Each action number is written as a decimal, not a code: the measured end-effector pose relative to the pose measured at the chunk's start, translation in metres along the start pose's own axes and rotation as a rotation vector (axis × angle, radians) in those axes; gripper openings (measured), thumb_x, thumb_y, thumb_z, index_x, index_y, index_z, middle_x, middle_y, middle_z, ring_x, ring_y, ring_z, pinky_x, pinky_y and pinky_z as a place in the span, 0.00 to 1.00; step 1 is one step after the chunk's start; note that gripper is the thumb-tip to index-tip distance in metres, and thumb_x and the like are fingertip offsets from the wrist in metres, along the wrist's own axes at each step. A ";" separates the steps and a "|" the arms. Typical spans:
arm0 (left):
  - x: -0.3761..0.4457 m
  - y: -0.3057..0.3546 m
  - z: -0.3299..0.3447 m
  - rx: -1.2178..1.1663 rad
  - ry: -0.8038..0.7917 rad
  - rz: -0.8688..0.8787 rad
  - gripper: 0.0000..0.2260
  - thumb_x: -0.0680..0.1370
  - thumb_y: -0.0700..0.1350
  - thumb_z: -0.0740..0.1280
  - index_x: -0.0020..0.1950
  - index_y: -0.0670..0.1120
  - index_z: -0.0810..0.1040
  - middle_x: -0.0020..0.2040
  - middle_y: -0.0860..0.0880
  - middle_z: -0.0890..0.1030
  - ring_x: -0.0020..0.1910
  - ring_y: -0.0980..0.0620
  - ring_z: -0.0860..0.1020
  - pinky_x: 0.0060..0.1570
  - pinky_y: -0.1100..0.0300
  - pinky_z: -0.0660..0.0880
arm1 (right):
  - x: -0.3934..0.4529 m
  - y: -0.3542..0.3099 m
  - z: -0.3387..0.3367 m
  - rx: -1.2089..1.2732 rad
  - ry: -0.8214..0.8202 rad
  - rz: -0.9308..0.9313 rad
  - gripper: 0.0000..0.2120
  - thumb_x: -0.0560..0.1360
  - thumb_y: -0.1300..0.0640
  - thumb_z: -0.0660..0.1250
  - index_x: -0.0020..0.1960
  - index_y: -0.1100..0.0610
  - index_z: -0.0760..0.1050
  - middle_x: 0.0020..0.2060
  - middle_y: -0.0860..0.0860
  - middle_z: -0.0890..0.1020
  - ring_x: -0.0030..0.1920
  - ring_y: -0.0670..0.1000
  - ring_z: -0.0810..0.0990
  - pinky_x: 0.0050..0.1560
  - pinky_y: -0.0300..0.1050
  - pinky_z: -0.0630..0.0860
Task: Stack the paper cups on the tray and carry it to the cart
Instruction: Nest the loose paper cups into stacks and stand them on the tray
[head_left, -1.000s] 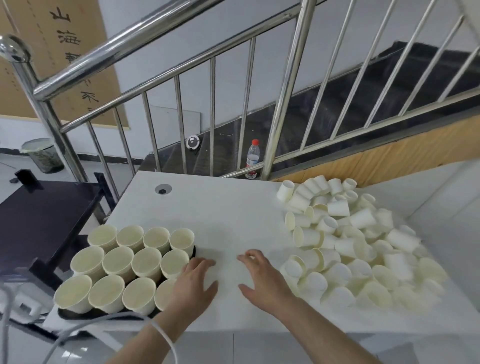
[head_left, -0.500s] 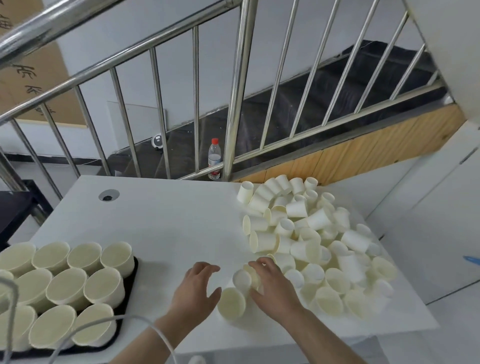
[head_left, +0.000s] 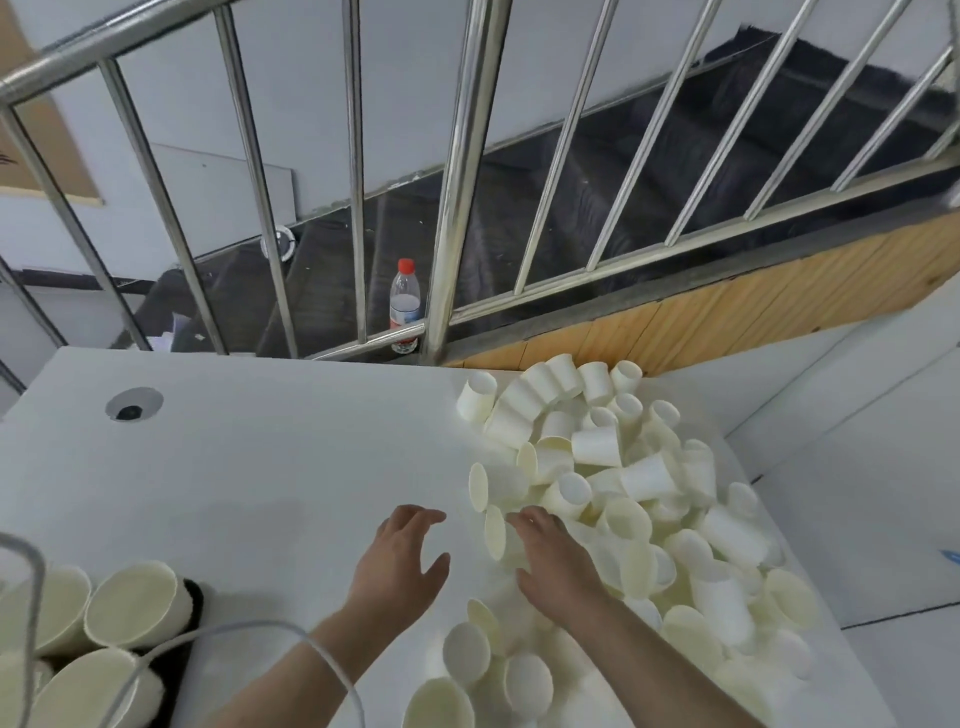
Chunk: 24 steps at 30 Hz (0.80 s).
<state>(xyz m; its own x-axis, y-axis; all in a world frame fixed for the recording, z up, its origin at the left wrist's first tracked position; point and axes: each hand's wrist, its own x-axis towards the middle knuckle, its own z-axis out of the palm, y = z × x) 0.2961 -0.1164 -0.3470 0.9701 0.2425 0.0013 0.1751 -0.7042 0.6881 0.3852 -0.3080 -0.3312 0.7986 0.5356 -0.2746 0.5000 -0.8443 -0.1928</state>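
Paper cups (head_left: 613, 499): loose heap on the table (head_left: 260, 467), right of my hands.
Right hand (head_left: 558, 564): fingers on a tipped cup (head_left: 496, 532) at the heap's edge; grasp unclear.
Left hand (head_left: 402, 558): relaxed, empty, just left of the heap.
Tray (head_left: 193, 603): far left of the heap, holding upright cups (head_left: 132, 605).

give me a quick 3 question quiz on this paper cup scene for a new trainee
1. True or false: the left hand grips a cup.
2. Which hand rests at the edge of the heap of loose white paper cups? A) left B) right C) neither
3. Fill in: beyond the steel stair railing stands a clear plastic bottle with a ____ cap.

Key: 1 false, its fingers are spread over the white table and hold nothing. 2 B, the right hand. 3 red.

The upright cream cups on the black tray sit at lower left.
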 end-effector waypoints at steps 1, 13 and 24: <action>0.005 -0.003 0.001 -0.010 -0.003 -0.007 0.20 0.77 0.51 0.65 0.68 0.53 0.69 0.65 0.57 0.69 0.64 0.57 0.70 0.56 0.63 0.73 | 0.009 0.002 0.000 -0.015 -0.005 -0.002 0.30 0.77 0.60 0.62 0.76 0.51 0.57 0.71 0.47 0.61 0.70 0.50 0.63 0.62 0.45 0.72; 0.030 -0.028 0.007 -0.017 -0.038 -0.120 0.20 0.76 0.50 0.66 0.68 0.52 0.70 0.64 0.56 0.70 0.64 0.57 0.70 0.56 0.65 0.71 | 0.065 0.011 0.024 -0.171 -0.091 -0.104 0.26 0.76 0.62 0.58 0.73 0.51 0.62 0.67 0.48 0.66 0.67 0.52 0.66 0.63 0.46 0.66; 0.036 -0.027 0.014 -0.022 -0.130 -0.126 0.27 0.73 0.50 0.70 0.71 0.53 0.66 0.65 0.57 0.68 0.62 0.58 0.71 0.57 0.64 0.72 | 0.062 0.002 0.008 0.355 -0.017 -0.121 0.30 0.69 0.45 0.71 0.68 0.45 0.64 0.62 0.37 0.69 0.62 0.40 0.68 0.58 0.37 0.70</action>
<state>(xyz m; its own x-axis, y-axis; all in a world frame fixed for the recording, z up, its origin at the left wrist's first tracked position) 0.3287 -0.0980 -0.3756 0.9546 0.2385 -0.1784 0.2940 -0.6585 0.6928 0.4330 -0.2764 -0.3563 0.7334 0.6342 -0.2447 0.4408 -0.7177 -0.5390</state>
